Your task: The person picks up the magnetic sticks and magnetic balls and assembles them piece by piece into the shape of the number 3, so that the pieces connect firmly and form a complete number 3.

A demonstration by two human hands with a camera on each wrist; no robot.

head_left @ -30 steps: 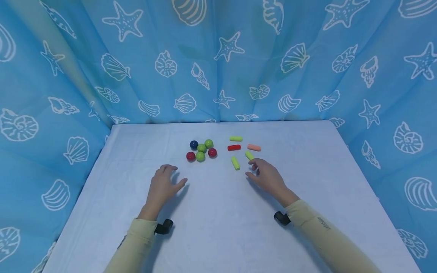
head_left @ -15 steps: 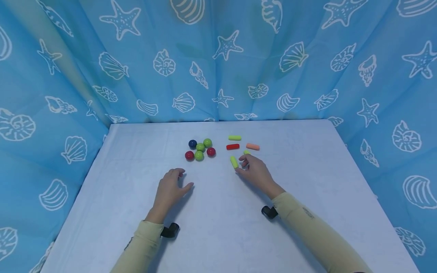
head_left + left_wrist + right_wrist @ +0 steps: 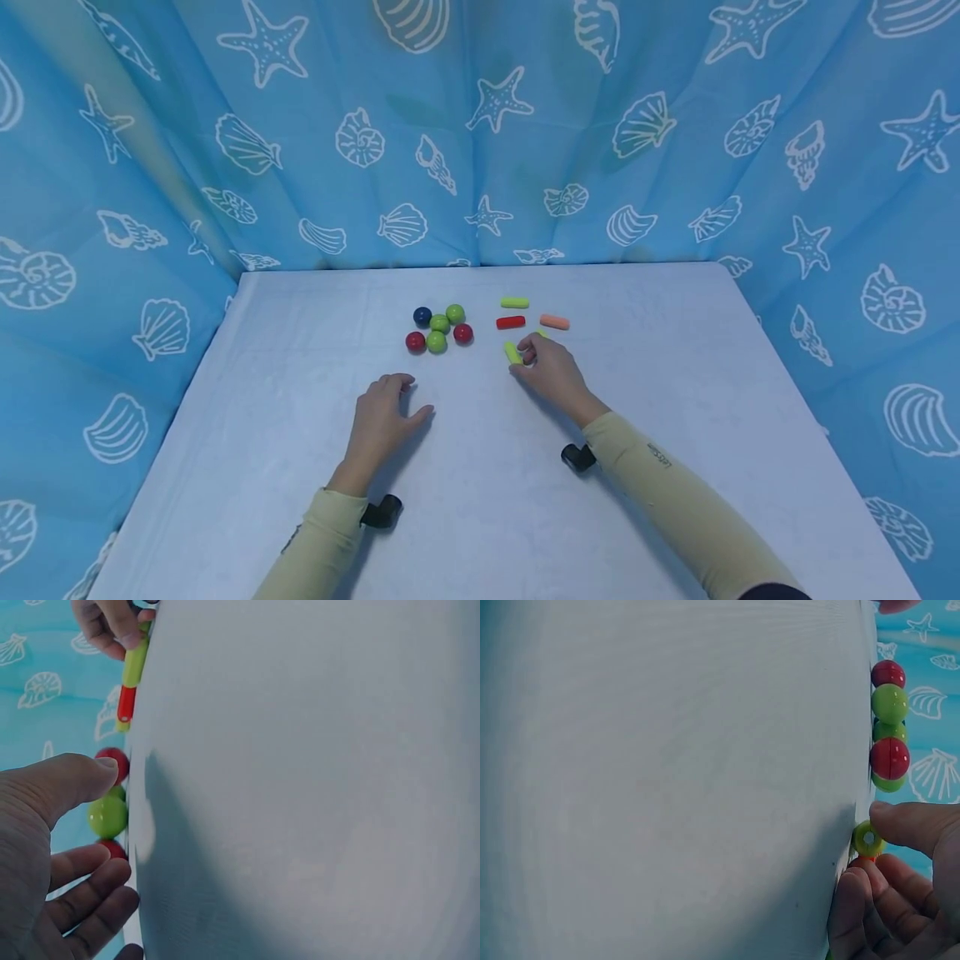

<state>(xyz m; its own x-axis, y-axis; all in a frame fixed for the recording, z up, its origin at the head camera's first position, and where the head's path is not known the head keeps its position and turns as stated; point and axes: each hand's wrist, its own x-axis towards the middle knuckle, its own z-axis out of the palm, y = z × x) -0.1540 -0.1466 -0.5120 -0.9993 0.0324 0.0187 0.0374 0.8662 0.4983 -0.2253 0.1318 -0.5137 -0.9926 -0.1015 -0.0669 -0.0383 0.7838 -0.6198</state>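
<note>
My right hand (image 3: 553, 373) has its thumb and fingers around a lime-green cylindrical bead (image 3: 512, 352). In the right wrist view, the holed end of that bead (image 3: 860, 847) sits between thumb and fingertips. A second lime bead (image 3: 542, 333) is mostly hidden behind this hand. Beyond lie a red cylinder (image 3: 511, 322), an orange one (image 3: 554, 322) and a further lime one (image 3: 514, 303). My left hand (image 3: 381, 421) is held over the table with thumb and fingers apart, holding nothing. Its nearest things are the round balls, among them a red one (image 3: 416, 342) and a green one (image 3: 436, 342).
The ball cluster also has a dark blue ball (image 3: 422, 317), another red ball (image 3: 462, 334) and more green ones. A white cloth covers the table (image 3: 480, 517). Behind it hangs a blue curtain (image 3: 525, 150) with shell prints.
My right hand has moved left from the partly hidden lime bead to the one beside it and closed its fingers around it. My left hand has drifted slightly right and nearer me.
</note>
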